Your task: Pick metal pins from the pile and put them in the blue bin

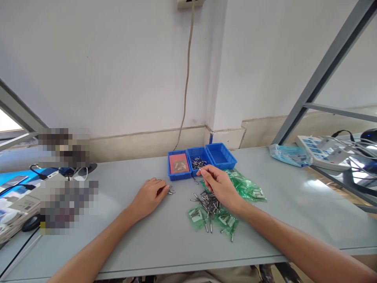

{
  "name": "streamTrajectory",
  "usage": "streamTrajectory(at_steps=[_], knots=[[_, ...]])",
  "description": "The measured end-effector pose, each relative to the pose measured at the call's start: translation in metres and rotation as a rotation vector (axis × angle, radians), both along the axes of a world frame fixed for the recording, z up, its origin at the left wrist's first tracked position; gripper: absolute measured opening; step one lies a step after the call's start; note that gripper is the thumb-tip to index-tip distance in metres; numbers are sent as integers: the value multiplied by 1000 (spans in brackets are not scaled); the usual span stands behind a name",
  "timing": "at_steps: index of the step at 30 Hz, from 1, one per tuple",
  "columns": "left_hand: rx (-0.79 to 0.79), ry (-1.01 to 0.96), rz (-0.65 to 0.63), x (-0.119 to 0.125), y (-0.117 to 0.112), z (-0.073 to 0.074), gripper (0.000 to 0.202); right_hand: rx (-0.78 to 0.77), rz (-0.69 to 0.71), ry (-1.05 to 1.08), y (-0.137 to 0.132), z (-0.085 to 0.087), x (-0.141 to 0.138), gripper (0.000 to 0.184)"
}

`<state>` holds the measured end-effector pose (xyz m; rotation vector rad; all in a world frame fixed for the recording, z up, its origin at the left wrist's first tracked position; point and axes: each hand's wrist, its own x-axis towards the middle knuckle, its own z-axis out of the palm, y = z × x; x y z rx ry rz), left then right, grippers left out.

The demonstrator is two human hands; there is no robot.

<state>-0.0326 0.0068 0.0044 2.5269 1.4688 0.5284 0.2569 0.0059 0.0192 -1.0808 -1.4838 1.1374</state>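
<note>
My left hand [150, 196] rests on the grey table with its fingers curled closed. A few short metal pins [171, 192] stick out by its thumb and fingertips; whether all are gripped is hidden. My right hand [220, 184] pinches a small metal pin [200, 169] between thumb and finger, over the front of the middle blue bin [193, 173], which has many pins in it. Below that hand lies a loose pile of metal pins [208, 204]. Green plastic bags [247, 188] lie beside and under the pile, and small ones [196, 217] in front show pins inside.
The left blue bin [179, 177] holds a red sheet and a small clear bag; the right blue bin [222, 155] stands beside the middle one. A blue plastic packet [290, 155] and a power strip [321, 151] sit at right. Cables and devices, with another person blurred, are at left.
</note>
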Motion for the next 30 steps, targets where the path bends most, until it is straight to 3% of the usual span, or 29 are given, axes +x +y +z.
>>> streamTrajectory(at_steps=[19,30], knots=[[3,10,87,-2,2,-3,44,44,-32,44,4,-5,0,30],[11,15,83,-1,2,-2,44,50,-14,58,0,-1,-2,35]])
